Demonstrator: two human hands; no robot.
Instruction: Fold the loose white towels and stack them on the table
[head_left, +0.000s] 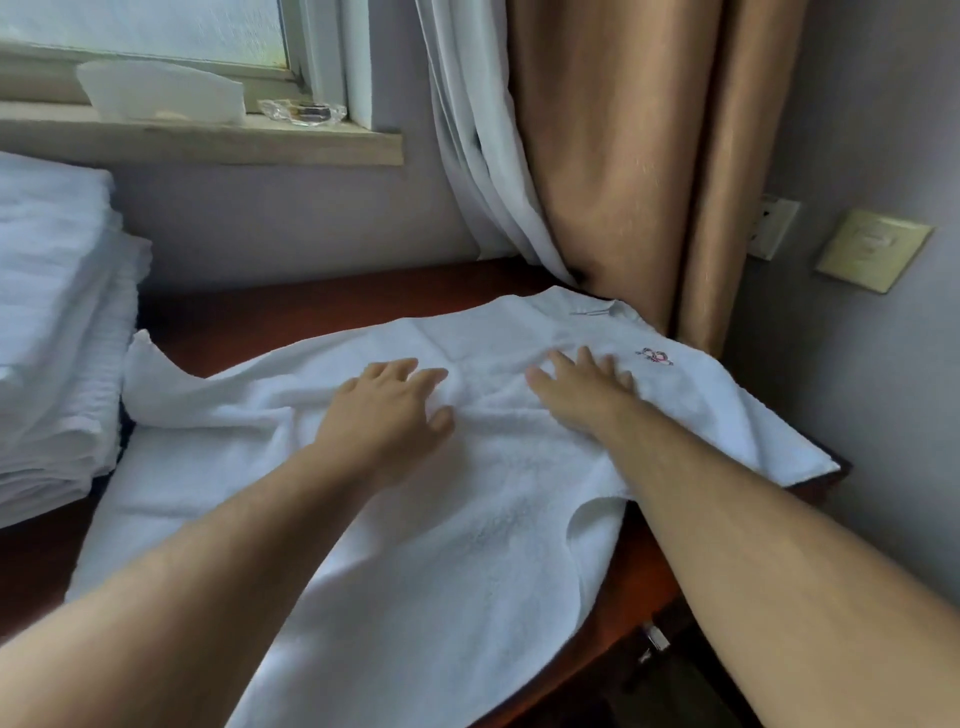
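Towel (467, 519) overhangs the surface (311, 306) edge and may slide off; left hand (387, 410) and right hand (582, 389) press it flat, grip wide, holding nothing.

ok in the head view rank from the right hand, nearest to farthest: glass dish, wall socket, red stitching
1. Red stitching, on the towel beside the right hand
2. Wall socket, on the right wall
3. Glass dish, on the windowsill, far left
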